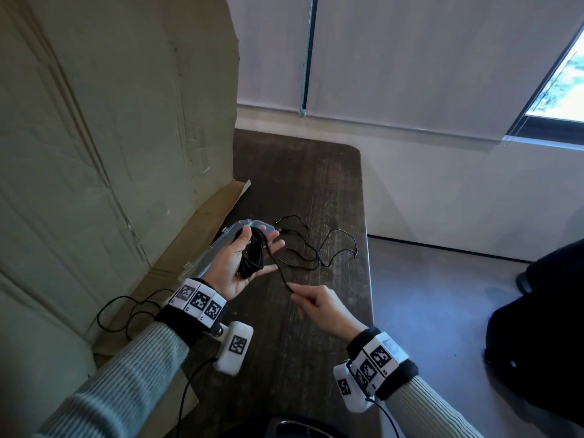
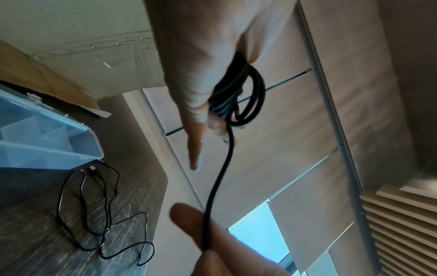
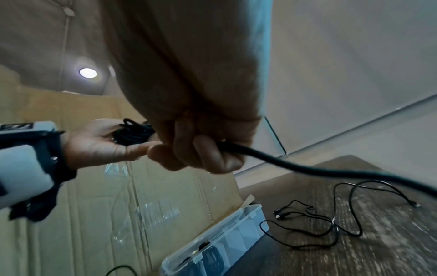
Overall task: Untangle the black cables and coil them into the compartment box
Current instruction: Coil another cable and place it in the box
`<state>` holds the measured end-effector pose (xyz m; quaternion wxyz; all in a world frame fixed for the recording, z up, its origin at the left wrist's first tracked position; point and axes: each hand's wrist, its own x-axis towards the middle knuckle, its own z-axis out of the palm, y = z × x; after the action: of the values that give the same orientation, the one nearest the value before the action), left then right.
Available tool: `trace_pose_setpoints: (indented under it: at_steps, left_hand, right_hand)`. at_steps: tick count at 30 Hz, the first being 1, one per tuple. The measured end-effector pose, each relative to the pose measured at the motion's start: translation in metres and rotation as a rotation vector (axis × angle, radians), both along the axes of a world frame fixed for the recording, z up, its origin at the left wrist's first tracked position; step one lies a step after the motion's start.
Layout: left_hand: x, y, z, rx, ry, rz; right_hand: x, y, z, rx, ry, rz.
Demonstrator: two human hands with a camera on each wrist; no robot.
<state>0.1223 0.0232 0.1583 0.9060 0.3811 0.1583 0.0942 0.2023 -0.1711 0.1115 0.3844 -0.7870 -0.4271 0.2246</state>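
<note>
My left hand [image 1: 262, 240] is raised palm up over the clear compartment box [image 1: 218, 248], the thumb holding a coiled black cable [image 1: 251, 260] against the palm. From the coil [image 2: 243, 97] a free length of cable runs down to my right hand [image 1: 300, 295], which pinches it between thumb and fingers [image 3: 201, 149]. A second, thin black cable [image 1: 316, 248] lies loose in loops on the dark table, just right of the box [image 3: 212, 246]. The box stands open, and something dark lies in its compartments.
A large cardboard sheet [image 1: 94, 153] stands along the left, its flap lying under the box. A thin black wire [image 1: 126, 311] rests on the cardboard near my left wrist. The table's right edge [image 1: 368, 263] drops to the floor, where a dark object [image 1: 537, 327] sits.
</note>
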Motion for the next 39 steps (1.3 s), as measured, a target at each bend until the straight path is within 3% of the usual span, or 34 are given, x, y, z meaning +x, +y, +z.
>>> trace_pose_setpoints:
  at_steps: [4, 8, 12, 15, 21, 24, 26, 31, 39]
  left_hand:
    - [0.004, -0.002, -0.009, 0.145, 0.079, 0.151]
    - [0.006, 0.006, -0.025, 0.698, 0.136, 0.285]
    - [0.006, 0.013, -0.040, 1.308, 0.102, 0.162]
    - [0.002, 0.002, -0.034, 1.426, 0.110, -0.055]
    - [-0.010, -0.032, -0.007, 1.136, 0.106, -0.360]
    - [-0.013, -0.031, -0.007, 1.157, 0.060, -0.495]
    - [-0.013, -0.027, -0.007, 1.124, 0.079, -0.470]
    - [-0.015, -0.018, -0.001, 0.781, -0.004, -0.388]
    - [-0.008, -0.006, 0.002, 0.163, 0.023, -0.025]
  right_hand:
    - [-0.010, 0.002, 0.012, -0.150, -0.063, 0.146]
    - [-0.012, 0.001, 0.036, -0.186, -0.127, 0.200]
    - [-0.011, 0.002, 0.055, -0.021, -0.176, 0.194]
    - [-0.009, 0.006, 0.053, 0.174, -0.224, 0.089]
    - [0.003, 0.004, 0.045, 0.374, -0.110, -0.143]
    - [0.012, -0.001, 0.037, 0.389, 0.006, -0.234]
    - [0.016, -0.004, 0.030, 0.372, 0.017, -0.262]
    - [0.017, -0.010, 0.022, 0.335, -0.001, -0.283]
    - [0.013, -0.015, 0.011, 0.219, -0.026, -0.280]
